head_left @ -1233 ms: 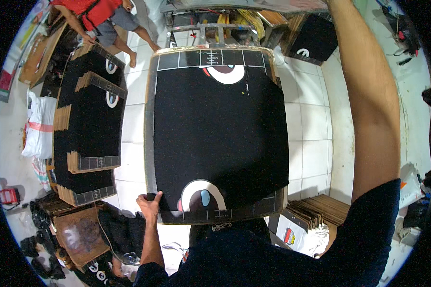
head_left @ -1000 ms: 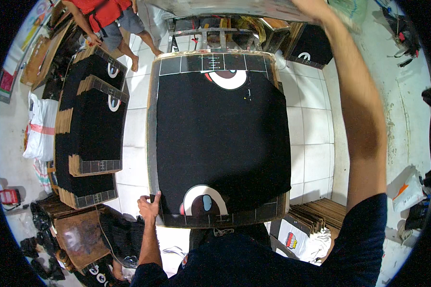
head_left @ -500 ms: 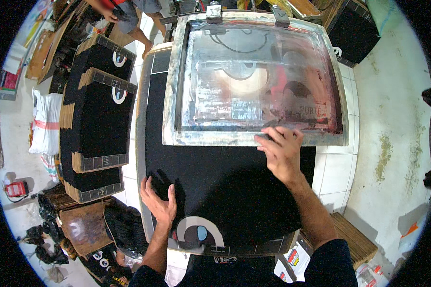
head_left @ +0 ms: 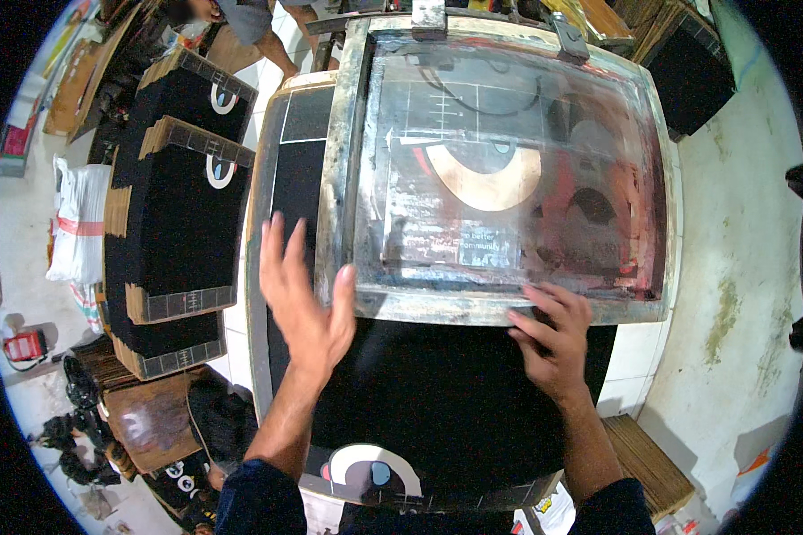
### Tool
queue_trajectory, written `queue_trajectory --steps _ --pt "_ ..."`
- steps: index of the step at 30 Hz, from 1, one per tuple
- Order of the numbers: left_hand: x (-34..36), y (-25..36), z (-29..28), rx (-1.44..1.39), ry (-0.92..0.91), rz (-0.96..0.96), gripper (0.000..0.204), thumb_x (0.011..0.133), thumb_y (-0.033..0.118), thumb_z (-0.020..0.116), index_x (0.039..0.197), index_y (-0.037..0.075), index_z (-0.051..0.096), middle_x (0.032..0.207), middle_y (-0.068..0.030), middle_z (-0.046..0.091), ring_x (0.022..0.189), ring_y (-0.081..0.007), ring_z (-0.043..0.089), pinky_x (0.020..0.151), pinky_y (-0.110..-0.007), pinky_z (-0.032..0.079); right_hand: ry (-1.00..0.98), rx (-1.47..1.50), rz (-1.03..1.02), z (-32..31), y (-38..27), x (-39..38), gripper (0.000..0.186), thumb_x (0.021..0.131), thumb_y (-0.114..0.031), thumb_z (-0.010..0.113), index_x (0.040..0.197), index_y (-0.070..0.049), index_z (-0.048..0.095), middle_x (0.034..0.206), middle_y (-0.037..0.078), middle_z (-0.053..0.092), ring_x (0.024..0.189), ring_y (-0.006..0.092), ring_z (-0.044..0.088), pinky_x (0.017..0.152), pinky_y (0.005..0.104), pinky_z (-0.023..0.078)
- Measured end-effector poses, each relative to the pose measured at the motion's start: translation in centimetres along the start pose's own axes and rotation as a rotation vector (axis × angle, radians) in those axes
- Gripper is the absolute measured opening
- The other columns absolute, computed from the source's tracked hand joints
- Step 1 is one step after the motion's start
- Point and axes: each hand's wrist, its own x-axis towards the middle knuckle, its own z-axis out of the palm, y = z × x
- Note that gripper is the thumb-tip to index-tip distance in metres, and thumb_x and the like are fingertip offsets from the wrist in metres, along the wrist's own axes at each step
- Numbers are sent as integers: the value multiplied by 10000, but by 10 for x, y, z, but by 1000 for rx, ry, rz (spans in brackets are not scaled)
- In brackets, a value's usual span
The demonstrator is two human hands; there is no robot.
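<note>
Frame [head_left: 437, 308] over the far part of the black cloth [head_left: 455, 383], shifted right so a strip of cloth shows along its left rail; can't tell whether it touches the cloth or sits just above. Cloth spread on the tabletop [head_left: 259, 357], whose grey edge shows at left. Mesh [head_left: 509, 232] see-through, smeared red at right; a white printed arc [head_left: 491, 192] and grid lines show through it. Two metal clamps [head_left: 572, 41] at the far rail. Left hand [head_left: 308, 308] beside the frame's near left corner, above the cloth's left side: grip open, fingers pointing away from the body, thumb well apart, nothing held; thumb tip right by the rail, contact unclear. Right hand [head_left: 553, 343] at the near rail, right of its middle, fingers bent over it, a bit blurred; can't tell if that grip is clamped on the rail or only resting there. Second print, a white arc with a blue spot [head_left: 380, 473], lies near the body, between the forearms, clear of the frame. At left, stacks of black cloth on card [head_left: 192, 232], same eye prints on two; white bag [head_left: 78, 223] beyond them by the wall. Brown card stack [head_left: 647, 464] lower right, past the right forearm. Another black stack [head_left: 687, 76] upper right. Co-worker's legs [head_left: 272, 49] at top left, on white floor tiles [head_left: 629, 392].
</note>
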Motion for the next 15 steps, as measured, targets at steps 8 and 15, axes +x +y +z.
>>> queue_trajectory --steps 8,15 --pt "32 -9 40 -222 -206 60 788 963 424 576 1541 -31 297 1609 -275 241 1518 -395 189 1229 -514 130 615 -5 894 -42 96 -129 292 948 -160 619 1185 0 561 1129 105 599 1055 233 556 984 375 421" --pt "-43 -146 -10 -277 -161 -655 539 1012 293 586 1419 -28 439 1308 -163 580 1226 -255 533 1074 -380 387 250 1086 1221 -38 119 -146 749 844 -438 762 1375 8 480 1274 98 590 1127 244 585 988 399 465"
